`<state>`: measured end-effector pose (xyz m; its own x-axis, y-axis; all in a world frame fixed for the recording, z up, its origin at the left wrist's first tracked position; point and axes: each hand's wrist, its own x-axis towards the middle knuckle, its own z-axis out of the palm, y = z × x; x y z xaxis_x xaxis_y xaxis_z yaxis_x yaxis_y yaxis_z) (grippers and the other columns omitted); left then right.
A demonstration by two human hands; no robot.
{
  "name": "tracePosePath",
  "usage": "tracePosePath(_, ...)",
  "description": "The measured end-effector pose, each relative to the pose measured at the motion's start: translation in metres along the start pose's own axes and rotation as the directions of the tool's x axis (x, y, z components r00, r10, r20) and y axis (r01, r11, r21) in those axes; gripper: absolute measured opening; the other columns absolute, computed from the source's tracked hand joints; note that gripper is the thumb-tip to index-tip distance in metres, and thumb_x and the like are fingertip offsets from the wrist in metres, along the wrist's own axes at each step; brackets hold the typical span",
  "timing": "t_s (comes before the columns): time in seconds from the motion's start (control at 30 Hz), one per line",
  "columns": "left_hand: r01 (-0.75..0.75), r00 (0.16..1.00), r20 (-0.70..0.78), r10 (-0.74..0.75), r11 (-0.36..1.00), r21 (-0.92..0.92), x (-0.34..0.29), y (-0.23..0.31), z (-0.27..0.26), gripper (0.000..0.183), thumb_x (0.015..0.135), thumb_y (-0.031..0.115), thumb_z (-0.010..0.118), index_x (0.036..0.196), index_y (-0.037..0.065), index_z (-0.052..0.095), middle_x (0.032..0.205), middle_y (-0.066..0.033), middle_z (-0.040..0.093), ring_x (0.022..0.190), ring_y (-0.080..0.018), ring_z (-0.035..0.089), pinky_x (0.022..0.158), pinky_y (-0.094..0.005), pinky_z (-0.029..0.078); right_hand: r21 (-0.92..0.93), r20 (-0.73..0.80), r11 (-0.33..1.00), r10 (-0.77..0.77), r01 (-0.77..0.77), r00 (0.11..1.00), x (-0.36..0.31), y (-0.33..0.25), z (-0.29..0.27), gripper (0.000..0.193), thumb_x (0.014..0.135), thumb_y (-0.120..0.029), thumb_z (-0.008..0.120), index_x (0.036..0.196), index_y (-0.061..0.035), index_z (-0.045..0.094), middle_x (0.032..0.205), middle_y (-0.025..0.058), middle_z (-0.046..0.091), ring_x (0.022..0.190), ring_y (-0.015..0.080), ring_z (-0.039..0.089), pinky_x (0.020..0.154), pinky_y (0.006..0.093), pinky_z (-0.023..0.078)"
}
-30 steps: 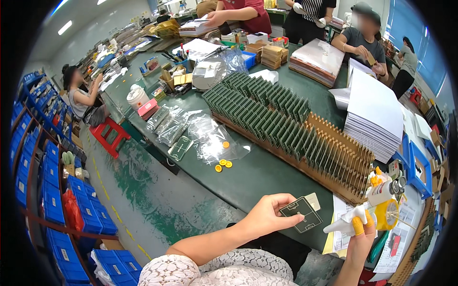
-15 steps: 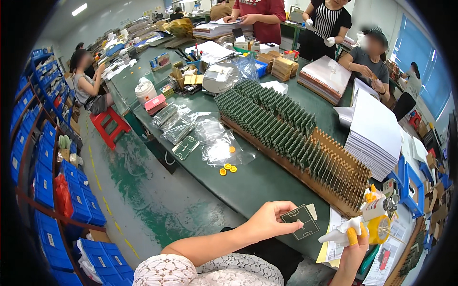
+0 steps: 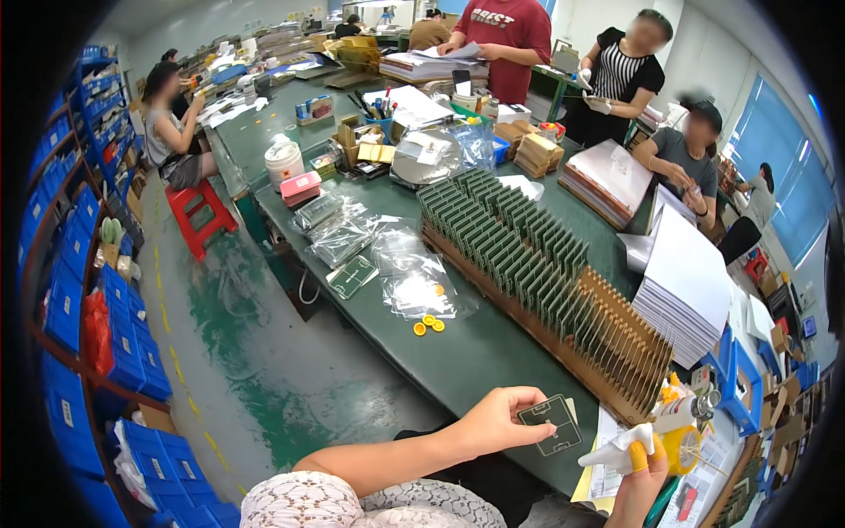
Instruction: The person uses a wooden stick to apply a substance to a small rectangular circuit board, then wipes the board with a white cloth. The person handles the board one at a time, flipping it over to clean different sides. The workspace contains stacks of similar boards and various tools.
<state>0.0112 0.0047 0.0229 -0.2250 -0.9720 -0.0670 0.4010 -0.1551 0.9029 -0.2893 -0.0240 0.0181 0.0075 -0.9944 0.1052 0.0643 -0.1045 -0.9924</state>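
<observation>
My left hand pinches a thin dark green card with pale line markings, its thumb on the face. A small pale edge shows behind the card. To the right, my right hand grips a folded white cloth, its tip pointing toward the card but apart from it. Yellow covers sit on some of the right hand's fingertips. Beyond both hands stands a long wooden slotted rack, with many green cards upright in rows; its near slots hold few cards.
On the green table lie yellow discs, clear plastic bags and a loose green card. A white-capped bottle stands near my right hand, before a tall paper stack. Several people work around the table.
The view has shifted slightly, so the table contents appear lower. Both hands keep their holds on the card and the cloth; little else has changed.
</observation>
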Motion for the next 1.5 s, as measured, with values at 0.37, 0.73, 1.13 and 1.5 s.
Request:
tracePosePath(0.37,-0.054,0.998,0.011,0.055,0.998,-0.039,-0.011,0.0,-0.012,0.017,0.088,0.012,0.075,0.098,0.003,0.065,0.094,0.0019,0.066,0.083,-0.0022,0.058,0.067,-0.0186,0.048,-0.222,-0.062,0.975,-0.001,-0.013,0.998,-0.006,-0.035,0.049,0.029,0.09,-0.002,0.065,0.118,0.0065,0.064,0.11,0.0119,0.065,0.093,0.0201,0.065,0.08,0.0301,0.054)
tracePosePath(0.73,-0.032,0.999,0.008,0.032,0.999,-0.014,-0.004,-0.007,-0.015,0.019,0.088,0.011,0.074,0.103,0.002,0.065,0.097,-0.0006,0.069,0.087,-0.0035,0.062,0.072,-0.0197,0.05,-0.242,-0.003,0.97,0.031,-0.031,1.0,-0.007,-0.049,0.059,0.027,0.09,-0.002,0.065,0.116,0.0034,0.065,0.111,0.0104,0.066,0.099,0.0188,0.063,0.086,0.0301,0.051)
tracePosePath(1.13,0.055,0.998,0.026,-0.056,0.997,0.062,0.014,0.002,0.01,0.02,0.088,0.012,0.075,0.102,0.002,0.065,0.093,0.001,0.068,0.082,-0.0024,0.061,0.072,-0.0185,0.048,-0.119,-0.102,0.988,0.084,-0.096,0.991,-0.008,-0.037,0.026,0.03,0.088,0.0,0.067,0.118,0.0035,0.065,0.116,0.0097,0.064,0.105,0.0181,0.06,0.088,0.0294,0.05)
tracePosePath(1.5,0.172,0.984,0.005,-0.176,0.966,0.194,0.048,0.003,0.039,0.017,0.088,0.009,0.074,0.101,0.003,0.065,0.096,0.0002,0.068,0.084,-0.0037,0.062,0.072,-0.0202,0.05,0.002,-0.312,0.999,0.049,-0.051,0.949,-0.011,-0.034,-0.016,0.037,0.086,0.004,0.067,0.122,0.0064,0.06,0.113,0.0096,0.064,0.099,0.0187,0.062,0.086,0.0297,0.052)
